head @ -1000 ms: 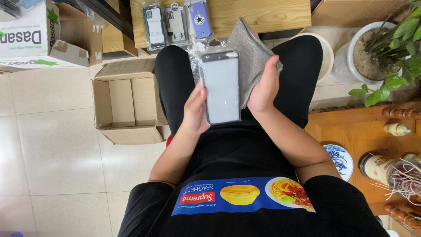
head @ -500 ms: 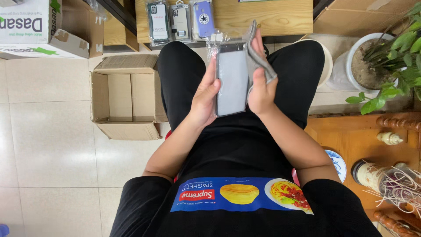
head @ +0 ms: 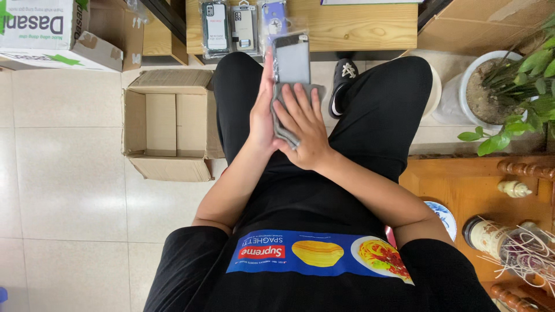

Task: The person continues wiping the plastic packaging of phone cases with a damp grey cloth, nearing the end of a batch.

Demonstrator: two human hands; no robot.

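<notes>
I sit with black-trousered legs apart and hold a grey phone (head: pixel 292 58) upright over my lap. My left hand (head: pixel 263 115) grips its left edge from the side. My right hand (head: pixel 303 124) lies flat over the phone's lower half and presses a grey cloth (head: pixel 280 124) against it. The cloth bunches between both hands. The phone's upper half shows above my fingers, with clear plastic wrap behind it.
An open empty cardboard box (head: pixel 170 124) stands on the tiled floor at my left. Packaged phone cases (head: pixel 228 26) lie on a wooden bench ahead. A white plant pot (head: pixel 491 86) and a wooden cabinet (head: pixel 462 185) with a bottle are at my right.
My right hand moved from the phone's right edge onto its face, bringing the cloth down over the lower half. The phone shifted slightly away and more upright.
</notes>
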